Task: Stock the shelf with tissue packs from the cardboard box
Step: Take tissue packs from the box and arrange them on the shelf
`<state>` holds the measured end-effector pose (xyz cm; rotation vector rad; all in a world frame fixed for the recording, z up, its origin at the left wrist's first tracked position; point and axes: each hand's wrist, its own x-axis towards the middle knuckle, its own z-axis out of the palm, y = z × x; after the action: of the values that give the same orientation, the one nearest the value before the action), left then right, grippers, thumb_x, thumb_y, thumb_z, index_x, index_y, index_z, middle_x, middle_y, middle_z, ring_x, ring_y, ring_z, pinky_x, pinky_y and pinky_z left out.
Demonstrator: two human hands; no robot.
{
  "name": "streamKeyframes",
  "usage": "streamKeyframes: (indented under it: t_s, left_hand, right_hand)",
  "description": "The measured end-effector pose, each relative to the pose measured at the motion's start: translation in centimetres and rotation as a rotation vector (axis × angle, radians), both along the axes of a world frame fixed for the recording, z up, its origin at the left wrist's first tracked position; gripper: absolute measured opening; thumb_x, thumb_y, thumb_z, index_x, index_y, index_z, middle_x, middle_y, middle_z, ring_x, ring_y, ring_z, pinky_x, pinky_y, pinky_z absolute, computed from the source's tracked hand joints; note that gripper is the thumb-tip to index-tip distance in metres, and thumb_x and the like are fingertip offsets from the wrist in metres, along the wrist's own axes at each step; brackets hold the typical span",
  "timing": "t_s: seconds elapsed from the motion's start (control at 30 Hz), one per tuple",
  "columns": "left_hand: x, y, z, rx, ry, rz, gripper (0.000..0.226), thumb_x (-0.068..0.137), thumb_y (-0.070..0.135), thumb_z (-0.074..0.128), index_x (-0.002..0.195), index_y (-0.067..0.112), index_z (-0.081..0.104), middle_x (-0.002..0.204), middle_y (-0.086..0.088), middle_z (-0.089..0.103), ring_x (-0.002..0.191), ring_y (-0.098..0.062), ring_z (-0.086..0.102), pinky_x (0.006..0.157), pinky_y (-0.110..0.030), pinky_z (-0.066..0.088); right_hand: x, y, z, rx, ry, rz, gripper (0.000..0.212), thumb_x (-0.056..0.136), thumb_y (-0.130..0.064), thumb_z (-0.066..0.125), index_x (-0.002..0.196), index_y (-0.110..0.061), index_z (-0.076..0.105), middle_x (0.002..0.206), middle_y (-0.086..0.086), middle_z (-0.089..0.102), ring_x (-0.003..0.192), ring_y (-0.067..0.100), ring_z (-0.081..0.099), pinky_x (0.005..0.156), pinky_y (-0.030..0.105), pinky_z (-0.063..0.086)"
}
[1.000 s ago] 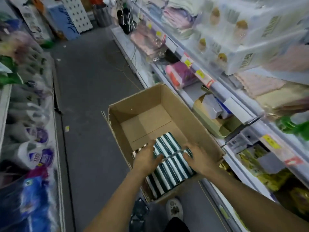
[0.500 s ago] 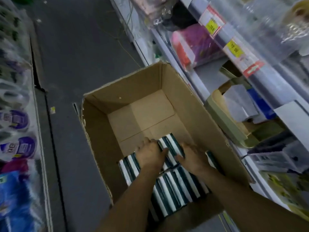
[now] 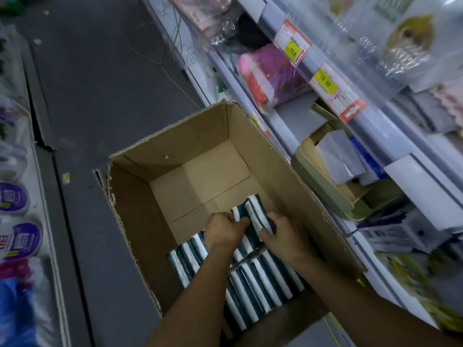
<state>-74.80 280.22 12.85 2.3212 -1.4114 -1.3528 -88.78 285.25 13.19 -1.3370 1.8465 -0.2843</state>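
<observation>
2 bare forearms; left hand (image 3: 223,231), right hand (image 3: 285,237) bare; no sleeves, gloves visible.

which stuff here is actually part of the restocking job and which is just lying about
Part of the job:
cardboard box
tissue packs, striped, in the box
left hand and right hand, gripping packs at the row's far end
shelf on the right

Just lying about:
pink pack
green tray
yellow price tags
bottles on the left shelf

**Readable price tags, right-hand shelf rail**

Upper yellow price tag (image 3: 292,50): "10.8", set in a red-bordered label. Lower yellow price tag (image 3: 325,81): "10.00". Print on packaging at far left too blurred to read.
</observation>
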Motion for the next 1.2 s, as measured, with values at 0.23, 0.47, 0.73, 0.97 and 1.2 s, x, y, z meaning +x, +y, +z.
streamKeyframes:
  t_s: [0.23, 0.47, 0.73, 0.97, 1.2]
  left_hand:
    - [2.0, 2.2, 7.9, 0.168, 0.736, 0.464, 0.045, 0.08, 0.039, 0.059, 0.115, 0.012, 0.065, 0.106, -0.017, 0.072, 0.094, -0.034, 0.071, 0.077, -0.046, 0.06]
    - [3.8, 6.2, 17.2, -0.008, 0.882, 0.136, 0.082, 0.06, 0.045, 0.092, 0.126, 0.014, 0.054, 0.109, -0.01, 0.073, 0.097, -0.029, 0.072, 0.088, -0.048, 0.058]
    - [4.4, 9.5, 26.9, 0.02, 0.983, -0.211, 0.058, 0.081, 0.047, 0.075, 0.125, 0.013, 0.061, 0.118, -0.011, 0.071, 0.109, -0.029, 0.068, 0.101, -0.047, 0.05]
    - [0.6, 12.7, 33.3, -0.105, 1.015, -0.336, 0.057, 0.076, 0.029, 0.084, 0.125, 0.019, 0.058, 0.116, -0.009, 0.072, 0.103, -0.027, 0.07, 0.094, -0.049, 0.055]
    - [-3.0, 12.1, 40.2, -0.31, 0.898, -0.654, 0.057, 0.072, 0.025, 0.087, 0.123, 0.024, 0.06, 0.11, 0.003, 0.074, 0.1, -0.018, 0.071, 0.087, -0.041, 0.058]
  right_hand:
    - [1.5, 2.2, 8.1, -0.235, -0.387, -0.274, 0.007, 0.095, -0.028, 0.059, 0.094, -0.021, 0.058, 0.099, 0.0, 0.057, 0.097, 0.015, 0.057, 0.084, 0.032, 0.048]
    - [2.6, 6.5, 17.2, -0.282, -0.572, -0.454, 0.079, 0.077, -0.026, 0.082, 0.138, -0.033, 0.032, 0.123, -0.02, 0.049, 0.102, -0.011, 0.052, 0.07, 0.005, 0.048]
    - [1.2, 12.0, 28.1, -0.352, -0.758, -0.598, 0.042, 0.08, -0.032, 0.077, 0.115, -0.015, 0.064, 0.104, 0.004, 0.074, 0.091, 0.019, 0.072, 0.079, 0.032, 0.059]
    - [-0.7, 16.5, 34.3, -0.687, -0.761, -0.908, 0.034, 0.081, -0.016, 0.077, 0.111, -0.015, 0.059, 0.105, 0.003, 0.072, 0.088, 0.015, 0.072, 0.073, 0.031, 0.058]
    - [-6.0, 22.4, 40.8, -0.665, -0.484, -0.787, 0.029, 0.085, -0.037, 0.071, 0.107, -0.019, 0.063, 0.089, -0.002, 0.066, 0.064, 0.012, 0.051, 0.048, 0.022, 0.034]
